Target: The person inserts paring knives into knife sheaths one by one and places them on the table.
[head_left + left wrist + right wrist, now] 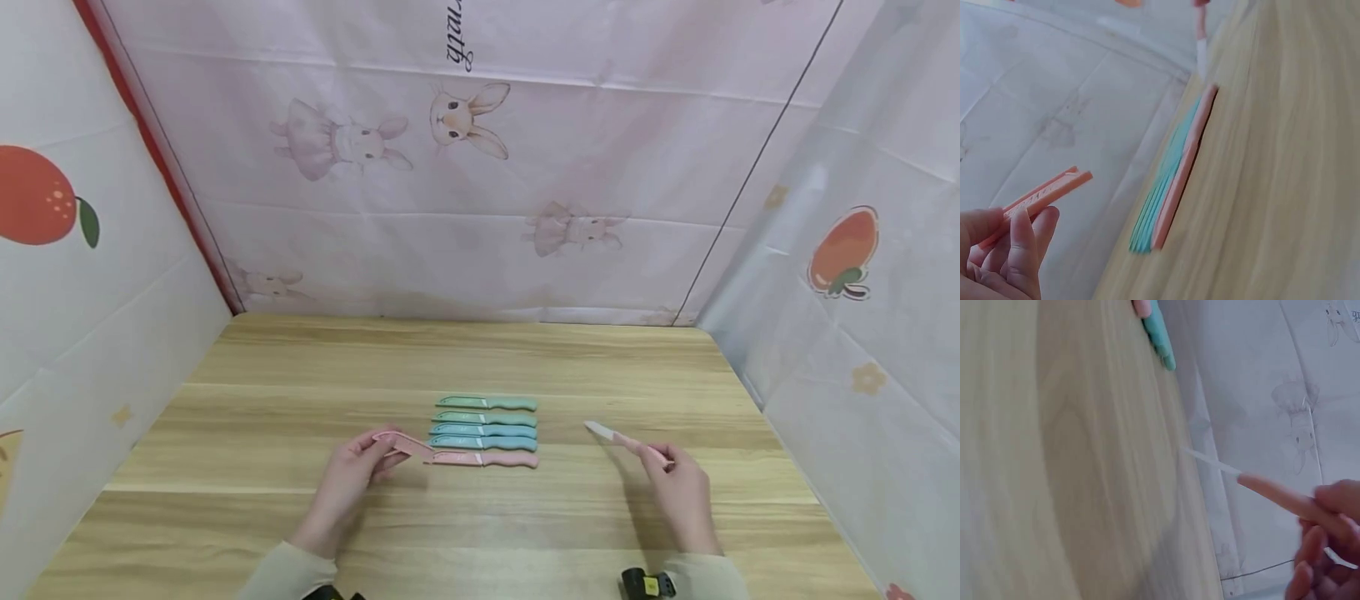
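Observation:
My left hand (358,468) pinches a pink knife sheath (1044,195) between thumb and fingers, above the table at the left end of a row of knives. My right hand (681,490) grips the pink handle of a small bare knife (1275,492), its pale blade pointing left and away from me. Between the hands lie several sheathed knives side by side, handles to the right. Nearest me is a pink knife (510,459), then blue knives (510,443), then green knives (513,404) at the back.
The wood-grain table (480,533) is enclosed by a pink rabbit-print sheet (465,267) at the back and white fruit-print sheets (840,350) at both sides. Wrist cameras (647,583) sit on the forearms.

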`<state>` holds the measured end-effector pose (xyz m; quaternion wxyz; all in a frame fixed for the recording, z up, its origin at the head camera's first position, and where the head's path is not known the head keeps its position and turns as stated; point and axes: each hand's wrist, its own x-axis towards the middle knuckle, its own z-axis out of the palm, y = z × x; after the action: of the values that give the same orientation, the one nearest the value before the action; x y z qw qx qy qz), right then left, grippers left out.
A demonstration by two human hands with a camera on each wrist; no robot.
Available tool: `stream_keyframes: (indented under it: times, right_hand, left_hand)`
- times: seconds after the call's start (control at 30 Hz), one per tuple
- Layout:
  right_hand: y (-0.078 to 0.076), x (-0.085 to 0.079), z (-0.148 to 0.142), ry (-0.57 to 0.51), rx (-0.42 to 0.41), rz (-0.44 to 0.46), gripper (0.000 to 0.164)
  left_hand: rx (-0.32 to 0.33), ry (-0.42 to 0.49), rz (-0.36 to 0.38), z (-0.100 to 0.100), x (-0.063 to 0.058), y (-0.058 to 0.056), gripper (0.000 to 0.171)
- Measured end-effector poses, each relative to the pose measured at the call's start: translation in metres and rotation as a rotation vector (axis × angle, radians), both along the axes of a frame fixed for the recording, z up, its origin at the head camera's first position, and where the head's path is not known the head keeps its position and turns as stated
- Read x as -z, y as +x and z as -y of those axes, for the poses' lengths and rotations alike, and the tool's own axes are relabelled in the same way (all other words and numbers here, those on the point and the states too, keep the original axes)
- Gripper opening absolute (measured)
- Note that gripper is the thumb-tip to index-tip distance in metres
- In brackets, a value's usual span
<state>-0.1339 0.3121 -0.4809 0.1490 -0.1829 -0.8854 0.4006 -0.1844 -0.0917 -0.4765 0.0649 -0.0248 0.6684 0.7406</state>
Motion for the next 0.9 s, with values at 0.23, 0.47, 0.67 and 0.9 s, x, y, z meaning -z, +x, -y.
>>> stream_keyframes:
  times: [0.23, 0.47, 0.67, 0.9]
  right_hand:
    - [0.0, -0.003, 0.022, -0.29, 0.09, -0.437, 0.028]
    - [0.0, -0.006, 0.068, -0.71, 0.012, -0.556, 0.017]
    - [0.0, -0.005, 0.099, -0.902, -0.003, -0.463, 0.022]
    - [0.0, 0.003, 0.111, -0.923, -0.066, -0.478, 0.026]
  left_hand:
    - [-0.015, 0.1, 0.031, -0.029, 0.008, 0.016, 0.034]
    - [-0.048, 0.234, 0.057, -0.061, 0.009, 0.028, 0.037]
    - [-0.139, 0.282, 0.091, -0.077, 0.01, 0.035, 0.033]
    - [-0.167, 0.305, 0.112, -0.08, 0.01, 0.038, 0.037]
